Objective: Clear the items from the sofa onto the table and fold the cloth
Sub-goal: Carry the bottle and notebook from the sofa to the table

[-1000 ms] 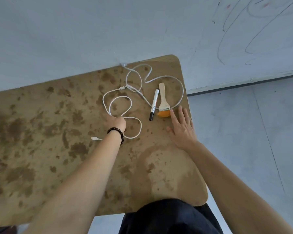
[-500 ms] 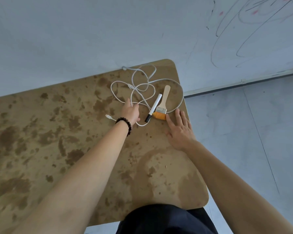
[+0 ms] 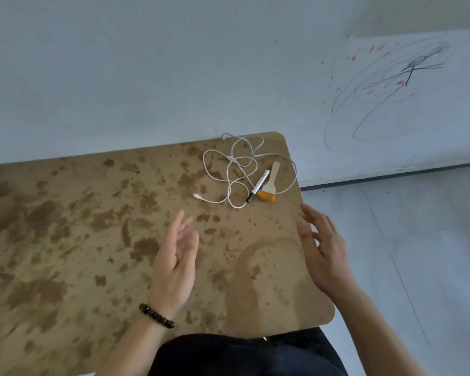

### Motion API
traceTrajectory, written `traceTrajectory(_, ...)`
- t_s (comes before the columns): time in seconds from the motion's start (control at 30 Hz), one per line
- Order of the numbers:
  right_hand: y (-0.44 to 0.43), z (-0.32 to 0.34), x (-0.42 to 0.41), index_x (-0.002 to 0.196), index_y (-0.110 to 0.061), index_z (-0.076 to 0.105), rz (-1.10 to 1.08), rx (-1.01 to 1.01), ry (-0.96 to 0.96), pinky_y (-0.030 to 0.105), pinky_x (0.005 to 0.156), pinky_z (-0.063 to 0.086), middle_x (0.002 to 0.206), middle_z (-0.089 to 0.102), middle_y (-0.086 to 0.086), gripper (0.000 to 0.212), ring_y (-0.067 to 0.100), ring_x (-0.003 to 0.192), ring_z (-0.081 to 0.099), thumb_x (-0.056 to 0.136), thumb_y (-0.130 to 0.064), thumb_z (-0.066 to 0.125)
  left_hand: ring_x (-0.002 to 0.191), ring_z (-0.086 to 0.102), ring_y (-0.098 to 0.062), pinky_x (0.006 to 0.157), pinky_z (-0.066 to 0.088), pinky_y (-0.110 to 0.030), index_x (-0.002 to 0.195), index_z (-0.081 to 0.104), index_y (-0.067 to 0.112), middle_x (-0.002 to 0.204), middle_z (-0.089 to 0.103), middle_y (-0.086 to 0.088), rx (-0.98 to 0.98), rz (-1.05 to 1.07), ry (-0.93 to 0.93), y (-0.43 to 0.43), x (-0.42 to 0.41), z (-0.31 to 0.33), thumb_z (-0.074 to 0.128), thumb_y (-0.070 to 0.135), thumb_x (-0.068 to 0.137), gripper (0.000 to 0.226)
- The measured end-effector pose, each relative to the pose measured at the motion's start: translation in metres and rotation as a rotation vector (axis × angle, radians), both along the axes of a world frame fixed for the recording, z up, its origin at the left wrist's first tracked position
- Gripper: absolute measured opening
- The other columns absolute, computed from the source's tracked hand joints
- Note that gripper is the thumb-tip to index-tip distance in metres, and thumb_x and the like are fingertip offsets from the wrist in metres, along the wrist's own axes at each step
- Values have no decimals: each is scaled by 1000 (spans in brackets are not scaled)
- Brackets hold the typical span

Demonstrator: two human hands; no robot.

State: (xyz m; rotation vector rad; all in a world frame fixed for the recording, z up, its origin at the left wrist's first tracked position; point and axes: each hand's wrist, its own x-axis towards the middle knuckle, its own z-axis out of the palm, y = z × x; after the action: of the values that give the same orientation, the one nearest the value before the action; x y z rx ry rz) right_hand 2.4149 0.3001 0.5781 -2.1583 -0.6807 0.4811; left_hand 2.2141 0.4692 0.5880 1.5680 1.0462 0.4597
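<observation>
Both hands hover empty over the table (image 3: 65,240): left hand (image 3: 175,263) and right hand (image 3: 323,251) relaxed, fingers loose. Cable (image 3: 229,169), marker (image 3: 258,185) and brush (image 3: 269,185) lie far right.

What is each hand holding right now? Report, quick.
Left hand: open, holding nothing.
Right hand: open, holding nothing.

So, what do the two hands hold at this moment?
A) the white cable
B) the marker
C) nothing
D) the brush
C: the left hand and the right hand are both open with empty fingers, while the cable, the marker and the brush lie apart from them near the table's far corner.
</observation>
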Motion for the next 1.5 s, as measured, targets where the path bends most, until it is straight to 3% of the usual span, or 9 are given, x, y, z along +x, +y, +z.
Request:
traceTrajectory(0.17,-47,18,-44,121,-48,52,-31,43,93,10,79,40,117,56,-37,34,-14,105,56,94,-58,35,122,50,7,92,43,-10,143,39,34,134,55,18,-46,215,-16,-44,-74,4,48,38,94,50)
traceTrajectory(0.37,-42,20,-19,131,-42,47,331,68,93,15,86,45,127,54,-27,56,-9,115,53,83,-70,42,119,54,0,100,43,-31,144,42,31,130,59,15,48,614,-27,-103,-100,25,47,44,91,55)
traceTrajectory(0.53,-39,10,-20,140,-30,46,633,88,58,15,87,45,130,51,-25,58,-7,119,50,92,-63,44,114,56,4,84,45,-5,138,47,30,124,60,18,147,833,40,-187,-105,26,48,39,89,50)
traceTrajectory(0.67,-41,-12,-53,144,-29,43,837,1,65,36,97,51,131,50,-20,61,-7,120,48,91,-58,48,118,54,2,85,45,-5,140,42,30,130,56,18,161,977,128,-262,-139,22,52,32,90,52)
traceTrajectory(0.8,-50,1,-128,144,-35,38,1079,-54,96,42,100,48,129,44,-20,57,8,123,51,92,-54,50,116,56,3,84,49,-16,139,45,29,127,59,20,167,1203,164,-339,-196,35,55,32,87,54)
traceTrajectory(0.93,-71,24,-229,140,-47,33,1346,-70,142,30,101,46,126,40,-29,53,-2,119,50,91,-57,50,113,59,0,91,47,-26,137,48,28,124,61,16,172,1469,134,-410,-260,36,57,25,90,48)
traceTrajectory(1.03,-91,27,-310,135,-53,31,1525,-19,132,16,96,42,130,36,-35,46,-15,121,42,93,-51,51,114,58,0,89,46,-22,137,47,29,125,60,16,141,1598,118,-457,-310,28,58,21,93,46)
traceTrajectory(1.23,-136,25,-467,138,-46,36,1722,-10,95,26,103,46,138,41,-19,50,-7,124,44,93,-44,57,114,58,-1,83,45,-15,136,48,29,126,60,16,132,1813,100,-531,-418,24,59,23,93,45)
traceTrajectory(1.5,-142,30,-613,141,-42,40,1842,10,86,20,97,44,134,40,-31,53,-10,124,44,93,-42,60,111,59,0,85,47,-18,133,49,30,124,61,17,132,1903,85,-547,-543,30,59,19,93,43)
